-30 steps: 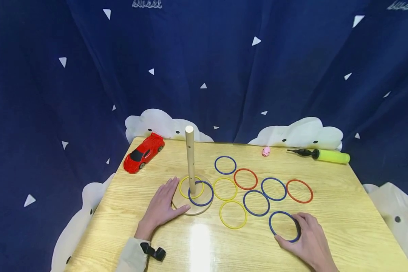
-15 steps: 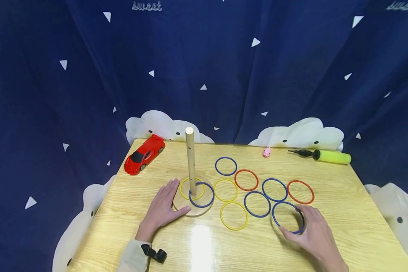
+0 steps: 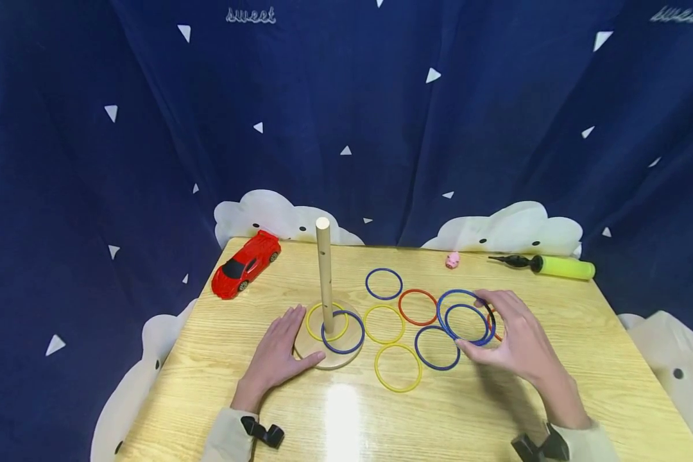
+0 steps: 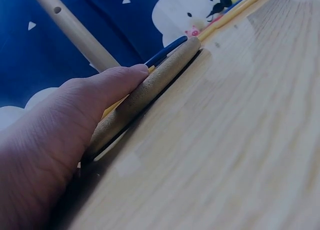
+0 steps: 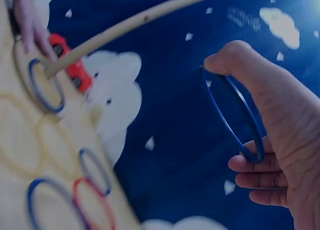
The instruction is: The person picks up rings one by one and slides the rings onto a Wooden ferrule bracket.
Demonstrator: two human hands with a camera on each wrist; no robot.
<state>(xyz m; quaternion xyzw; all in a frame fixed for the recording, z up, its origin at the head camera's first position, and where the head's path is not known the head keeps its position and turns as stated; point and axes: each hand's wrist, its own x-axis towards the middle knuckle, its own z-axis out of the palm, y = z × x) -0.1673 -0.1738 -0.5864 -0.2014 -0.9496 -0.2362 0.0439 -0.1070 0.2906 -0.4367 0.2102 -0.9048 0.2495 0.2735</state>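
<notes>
A wooden peg [image 3: 324,276] stands on a round base [image 3: 333,358], with a yellow ring [image 3: 310,321] and a blue ring [image 3: 342,350] lying round it. My left hand [image 3: 278,354] lies flat on the table, fingers straight, thumb and fingertips touching the base's rim [image 4: 160,75]. The peg [image 4: 75,28] rises just behind that hand [image 4: 70,130]. My right hand [image 3: 511,335] pinches a blue ring [image 3: 439,308] by its right side and holds it above the loose rings. In the right wrist view the thumb and curled fingers [image 5: 260,165] grip the ring [image 5: 227,115] in the air.
Several loose blue, red and yellow rings [image 3: 375,367] lie on the wooden table [image 3: 346,417] right of the base. A red toy car [image 3: 244,263] sits at the far left corner. A pink pig [image 3: 452,259] and a green pump [image 3: 557,266] lie along the far edge.
My right hand has picked the blue ring up from the near right of the table and carried it up and away from me. The left hand has stayed on the base.
</notes>
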